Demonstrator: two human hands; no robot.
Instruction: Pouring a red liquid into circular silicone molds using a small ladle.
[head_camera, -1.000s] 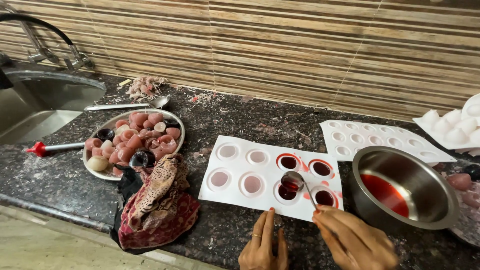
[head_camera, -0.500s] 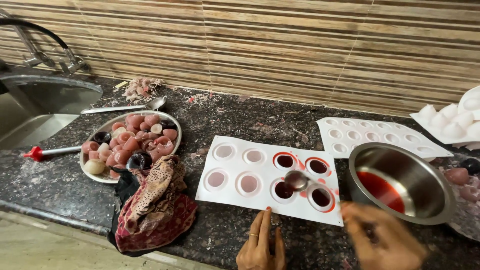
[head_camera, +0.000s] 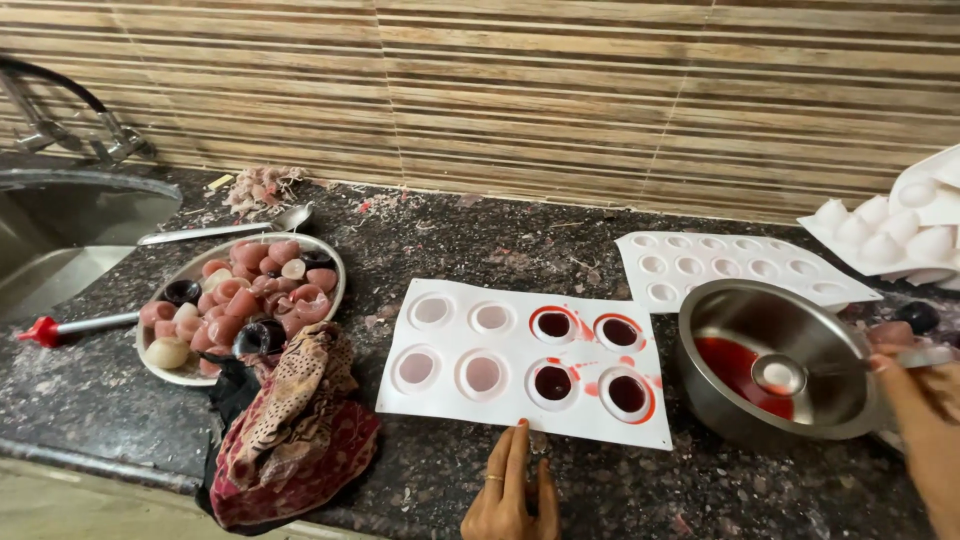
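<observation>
The right hand (head_camera: 925, 420) is closed around the handle of a spoon (head_camera: 800, 374), whose bowl sits inside the steel bowl (head_camera: 740, 310) over the red liquid (head_camera: 730, 362). The left hand (head_camera: 510, 490) lies flat and open on the dark worktop (head_camera: 520, 240), fingertips touching the near edge of the white mould tray (head_camera: 525, 360), which has four cavities filled red.

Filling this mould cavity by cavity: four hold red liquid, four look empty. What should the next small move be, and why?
Probably lift the spoon, now dipped in the red liquid in the steel bowl and held by the right hand, to the nearest empty cavity. The left hand is at the white mould edge.
</observation>
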